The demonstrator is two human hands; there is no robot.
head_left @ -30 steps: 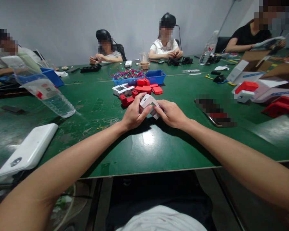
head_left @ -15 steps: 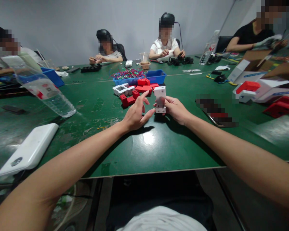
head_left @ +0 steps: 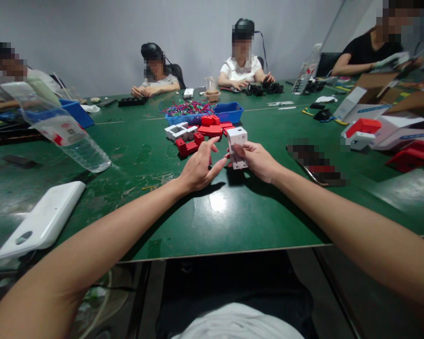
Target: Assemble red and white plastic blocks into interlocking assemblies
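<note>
My right hand (head_left: pixel 259 160) grips a white plastic block (head_left: pixel 237 135) with small holes, held upright just above the green table (head_left: pixel 183 226). The thumb lies across the front of the block. To its left, my left hand (head_left: pixel 201 165) has its fingers apart and holds nothing; its thumb tip comes close to the block, and I cannot tell whether they touch. Beyond my hands lie several red plastic blocks (head_left: pixel 187 148) and white plastic frames (head_left: pixel 181 132). Behind these is a blue tray (head_left: pixel 229 114), its left part heaped with colourful thin wires (head_left: pixel 194 108).
A plastic bottle (head_left: pixel 69 134) leans at the left, above a white power bank (head_left: pixel 44 216). A phone (head_left: pixel 316 165) lies right of my right hand. Cardboard boxes (head_left: pixel 374 101) and red parts (head_left: pixel 415 160) stand farther right. Several people sit around the table, hands at work.
My right hand has turned and tilted the white block slightly, moving it a little right, so another side shows. My left hand has barely moved.
</note>
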